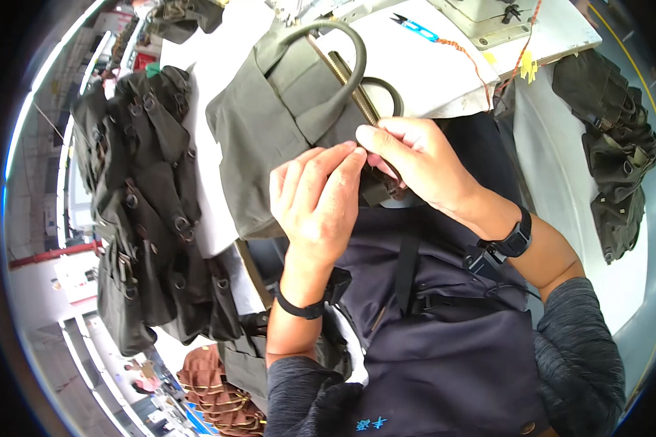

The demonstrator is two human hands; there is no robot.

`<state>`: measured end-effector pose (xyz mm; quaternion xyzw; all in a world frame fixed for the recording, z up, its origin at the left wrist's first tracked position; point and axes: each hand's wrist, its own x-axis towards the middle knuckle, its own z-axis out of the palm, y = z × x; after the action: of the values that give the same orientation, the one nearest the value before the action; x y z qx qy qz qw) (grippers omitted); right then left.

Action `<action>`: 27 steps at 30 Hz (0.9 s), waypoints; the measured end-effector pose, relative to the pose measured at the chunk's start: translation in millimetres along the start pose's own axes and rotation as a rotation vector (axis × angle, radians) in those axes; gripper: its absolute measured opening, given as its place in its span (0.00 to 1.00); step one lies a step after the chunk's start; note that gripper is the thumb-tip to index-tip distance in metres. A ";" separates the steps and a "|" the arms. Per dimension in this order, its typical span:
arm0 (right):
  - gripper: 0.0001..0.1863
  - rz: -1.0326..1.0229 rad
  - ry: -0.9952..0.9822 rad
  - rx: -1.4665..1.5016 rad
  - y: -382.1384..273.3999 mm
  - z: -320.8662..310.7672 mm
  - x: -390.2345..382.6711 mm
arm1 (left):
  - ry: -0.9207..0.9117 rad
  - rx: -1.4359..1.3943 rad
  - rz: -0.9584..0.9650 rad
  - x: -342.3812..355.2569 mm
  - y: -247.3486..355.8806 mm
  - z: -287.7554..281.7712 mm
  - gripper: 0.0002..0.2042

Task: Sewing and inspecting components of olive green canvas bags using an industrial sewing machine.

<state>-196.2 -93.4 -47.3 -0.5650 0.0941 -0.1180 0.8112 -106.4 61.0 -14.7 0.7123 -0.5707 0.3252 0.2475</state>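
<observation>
An olive-green bag (251, 138) with two rounded handles lies on the white table in front of me, its brass-toned zipper (368, 107) running toward my hands. My left hand (317, 193) is closed in a pinch at the near end of that zipper. Beside it my right hand (419, 156) pinches the same end, thumb on top, fingertips nearly touching the left ones. A dark brown tab (393, 189) hangs just below the right fingers. What exactly lies between the fingertips is hidden.
Blue thread snips (417, 28) lie near a sewing machine base (481, 22) at the back. Dark olive bags (149, 211) are heaped at left, more bags (608, 146) at right. Brown pieces (215, 393) are stacked low at left. A dark apron (444, 349) covers my lap.
</observation>
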 end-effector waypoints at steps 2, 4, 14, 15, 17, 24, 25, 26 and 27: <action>0.18 0.068 0.038 0.109 3.5 2.2 -0.5 | -0.146 -0.048 -0.072 10.5 6.5 -12.8 0.13; 0.19 0.016 0.066 0.153 6.4 0.8 0.5 | -0.299 -0.110 -0.130 27.0 12.3 -28.4 0.14; 0.14 0.111 0.097 0.194 2.8 0.2 -0.4 | -0.442 0.245 0.247 111.8 -27.5 4.7 0.15; 0.14 0.072 0.067 0.195 2.4 -1.0 0.1 | -0.380 0.236 0.210 103.5 -29.2 -8.4 0.14; 0.16 -0.001 0.024 0.159 1.8 -4.1 -0.5 | -0.326 0.355 0.150 85.3 -31.0 -44.1 0.12; 0.13 -0.027 -0.014 0.317 -5.2 9.9 2.2 | -0.640 0.425 -0.249 76.8 -44.8 -95.1 0.09; 0.12 -0.027 -0.017 0.414 -7.6 13.2 2.3 | -0.615 0.300 -0.278 77.3 -40.7 -88.9 0.11; 0.11 -0.025 -0.016 0.511 -9.6 17.1 3.0 | -0.623 0.203 -0.351 76.1 -34.4 -81.0 0.14; 0.08 0.042 0.007 0.617 -11.7 18.3 0.8 | -0.552 0.118 -0.318 75.2 -28.4 -71.0 0.18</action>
<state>-191.2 -81.1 -30.0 -0.2898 0.0683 -0.1263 0.9463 -81.2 69.8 89.2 0.8669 -0.4780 0.1097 0.0896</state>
